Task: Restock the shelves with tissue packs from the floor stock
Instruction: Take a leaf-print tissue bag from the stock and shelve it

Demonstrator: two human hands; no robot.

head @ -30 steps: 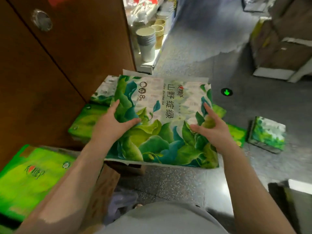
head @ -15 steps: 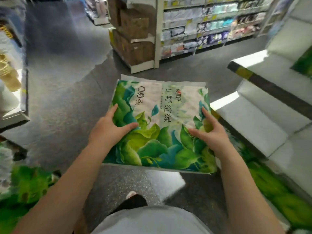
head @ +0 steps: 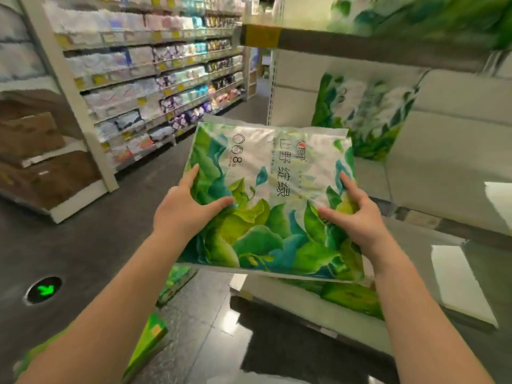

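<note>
Facing the white shelf (head: pixel 448 173), where a matching pack (head: pixel 365 112) already stands, the person carries the tissue pack (head: pixel 266 200) in mid-air; left hand (head: pixel 182 209) and right hand (head: pixel 357 214) each grip a side. Next, likely sliding it in beside that pack.

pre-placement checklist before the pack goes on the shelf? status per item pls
1. Left hand grips tissue pack: ok.
2. Right hand grips the pack's other side: ok.
3. Pack clear of the floor, held level: ok.
4. Free space on white shelf beside the shelved pack: ok.
5. Clearance under the upper shelf edge: cannot tell.
6. Pack wrapping intact: cannot tell, underside hidden.
</note>
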